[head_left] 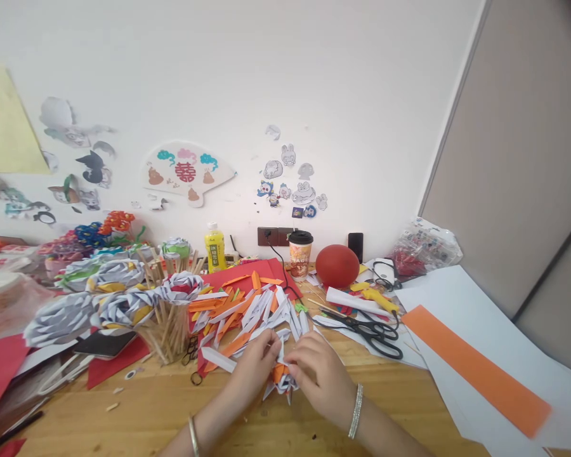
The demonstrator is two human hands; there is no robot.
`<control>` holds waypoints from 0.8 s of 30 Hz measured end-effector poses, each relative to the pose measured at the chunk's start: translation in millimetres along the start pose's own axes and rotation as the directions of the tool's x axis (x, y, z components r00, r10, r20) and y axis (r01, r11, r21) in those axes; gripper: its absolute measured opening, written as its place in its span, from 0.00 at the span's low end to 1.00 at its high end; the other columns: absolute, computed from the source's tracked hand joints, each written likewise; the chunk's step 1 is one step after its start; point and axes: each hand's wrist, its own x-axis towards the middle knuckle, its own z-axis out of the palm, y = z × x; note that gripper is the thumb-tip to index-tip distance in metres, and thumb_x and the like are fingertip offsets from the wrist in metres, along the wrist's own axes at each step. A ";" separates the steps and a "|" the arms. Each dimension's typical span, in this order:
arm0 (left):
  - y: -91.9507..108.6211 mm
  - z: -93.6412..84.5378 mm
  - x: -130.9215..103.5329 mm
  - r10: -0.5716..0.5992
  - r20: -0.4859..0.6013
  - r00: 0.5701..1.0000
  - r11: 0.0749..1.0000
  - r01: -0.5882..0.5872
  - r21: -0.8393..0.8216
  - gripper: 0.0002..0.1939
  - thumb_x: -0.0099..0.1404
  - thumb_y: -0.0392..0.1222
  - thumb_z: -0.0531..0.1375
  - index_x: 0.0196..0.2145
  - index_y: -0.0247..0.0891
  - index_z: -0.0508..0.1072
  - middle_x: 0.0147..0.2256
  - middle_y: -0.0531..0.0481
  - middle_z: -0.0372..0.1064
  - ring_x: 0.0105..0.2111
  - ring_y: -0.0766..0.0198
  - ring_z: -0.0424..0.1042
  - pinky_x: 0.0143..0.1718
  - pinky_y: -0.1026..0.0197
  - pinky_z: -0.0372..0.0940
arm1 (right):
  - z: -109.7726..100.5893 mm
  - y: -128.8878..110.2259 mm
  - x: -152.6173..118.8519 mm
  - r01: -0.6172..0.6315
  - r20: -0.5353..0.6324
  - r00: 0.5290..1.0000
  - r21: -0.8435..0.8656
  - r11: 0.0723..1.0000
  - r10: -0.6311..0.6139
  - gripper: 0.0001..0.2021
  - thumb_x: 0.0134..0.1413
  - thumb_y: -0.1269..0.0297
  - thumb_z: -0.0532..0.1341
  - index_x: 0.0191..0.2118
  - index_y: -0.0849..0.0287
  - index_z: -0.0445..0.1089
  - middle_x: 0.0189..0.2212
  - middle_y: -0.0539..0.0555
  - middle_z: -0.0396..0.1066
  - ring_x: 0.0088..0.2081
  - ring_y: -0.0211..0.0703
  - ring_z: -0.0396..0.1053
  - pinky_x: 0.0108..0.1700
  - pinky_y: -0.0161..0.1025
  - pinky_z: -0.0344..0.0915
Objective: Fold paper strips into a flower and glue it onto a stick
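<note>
A folded-paper piece in white and orange point(282, 376) sits low at the centre, between my two hands over the wooden table. My left hand point(259, 358) has its fingers curled on the piece's left side. From the right, my right hand point(316, 368) pinches at the piece with thumb and forefinger. Just beyond my hands lies a loose heap of folded strips point(238, 308), orange and white. Finished-looking paper flowers point(124, 306) on wooden sticks stand to the left.
Black scissors point(368, 330) and a yellow glue gun point(379, 299) lie right of the heap. Behind are a paper cup point(300, 257), a red ball point(337, 266) and a yellow bottle point(215, 249). An orange strip point(476, 368) rests on white sheets point(450, 393) at right.
</note>
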 end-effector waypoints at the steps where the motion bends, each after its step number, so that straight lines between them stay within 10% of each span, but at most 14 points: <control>1: -0.3 0.3 0.0 -0.006 0.003 1.000 1.000 0.006 0.000 0.12 0.57 0.48 0.46 0.23 0.39 0.58 0.23 0.54 0.59 0.27 0.63 0.59 0.31 0.63 0.57 | 0.2 0.2 -0.3 0.010 0.007 1.000 -0.005 1.000 -0.010 0.08 0.55 0.68 0.52 0.34 0.59 0.68 0.29 0.54 0.68 0.35 0.42 0.61 0.37 0.39 0.59; 24: -7.3 0.8 2.4 -0.046 -0.058 0.997 0.996 0.042 -0.075 0.11 0.54 0.49 0.50 0.21 0.39 0.57 0.22 0.54 0.57 0.26 0.63 0.59 0.28 0.63 0.58 | 2.6 -3.8 -3.9 0.056 0.090 0.994 -0.028 0.998 -0.054 0.12 0.53 0.63 0.55 0.42 0.58 0.67 0.33 0.55 0.68 0.36 0.43 0.62 0.39 0.41 0.61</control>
